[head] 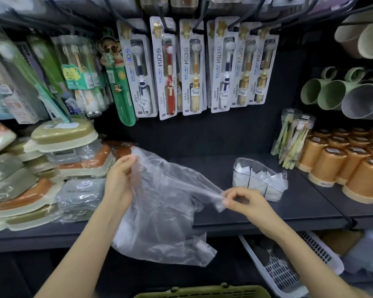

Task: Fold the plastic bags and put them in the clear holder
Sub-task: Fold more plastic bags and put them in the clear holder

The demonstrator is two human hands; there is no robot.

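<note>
1. Nearest to me, below the shelf's front edge, the rim of a green basket (202,292) shows at the bottom, and a white slatted basket (288,269) sits lower right.
2. My left hand (119,179) is closed on the upper left part of the plastic bag (159,211), thumb and fingers clamped on the film, above the front edge of the shelf (288,211).
3. My right hand (243,201) pinches the bag's right corner between thumb and forefinger, over the shelf's front half.
4. The plastic bag is clear and unfolded, stretched between both hands; its lower part hangs down past the shelf's front edge.
5. The clear holder (259,179) stands on the shelf just beyond my right hand, toward the right end. It holds white folded bags in its compartments.
6. Stacked packaged soap boxes (52,168) fill the shelf's left end.
7. Orange cups (342,164) stand in rows at the right end.
8. Kids toothbrush packs (194,65) hang above the shelf's back edge, with green mugs (331,93) hanging to their right.
</note>
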